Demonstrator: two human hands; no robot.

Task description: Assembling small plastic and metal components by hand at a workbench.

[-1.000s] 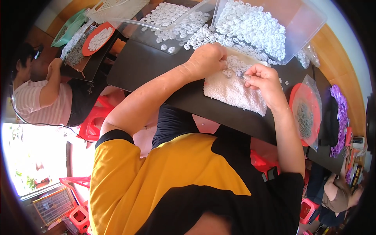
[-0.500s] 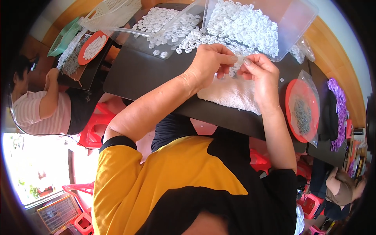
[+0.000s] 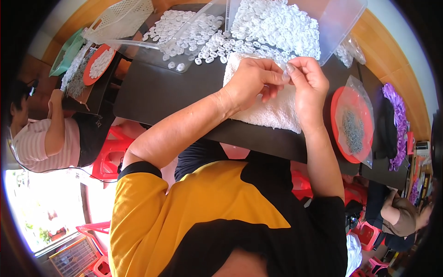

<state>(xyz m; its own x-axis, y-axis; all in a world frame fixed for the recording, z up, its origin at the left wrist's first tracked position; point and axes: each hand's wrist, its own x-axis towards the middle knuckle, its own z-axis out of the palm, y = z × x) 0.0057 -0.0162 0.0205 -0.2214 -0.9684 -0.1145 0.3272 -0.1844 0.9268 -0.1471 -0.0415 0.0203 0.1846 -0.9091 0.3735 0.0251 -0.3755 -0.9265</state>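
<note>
Over a black surface [image 3: 170, 94], the left hand [image 3: 255, 81] and the right hand [image 3: 310, 85] meet fingertip to fingertip. The thumb and forefinger of each hand are pinched together on 1 small whitish piece [image 3: 286, 75], mostly hidden by the fingers, so its shape cannot be told. The left hand's other fingers curl loosely below, and the right hand's curl in behind its thumb.

Beneath the hands lies a fluffy white terry towel [image 3: 267, 115], reaching near the front edge of the surface. Just beyond the towel, small white oval pieces with holes [image 3: 277, 30] are heaped in a clear plastic bin [image 3: 346, 25] and spill out from it. More of them spread to the left, around a second clear plastic container [image 3: 161, 46]. A clear bag of white pieces [image 3: 344, 55] sits beside the bin, on its right.

To the right of the right hand is a red oval plate [image 3: 338, 134], with a clear plastic bag of small grey pieces [image 3: 353, 131] on it. Farther right lies a shiny purple bundle [image 3: 400, 129].

At the far left, a person in a striped shirt [image 3: 46, 141] sits by an orange-red plate [image 3: 90, 74] of white pieces; at the right edge is another person, in a brown top [image 3: 401, 219].
</note>
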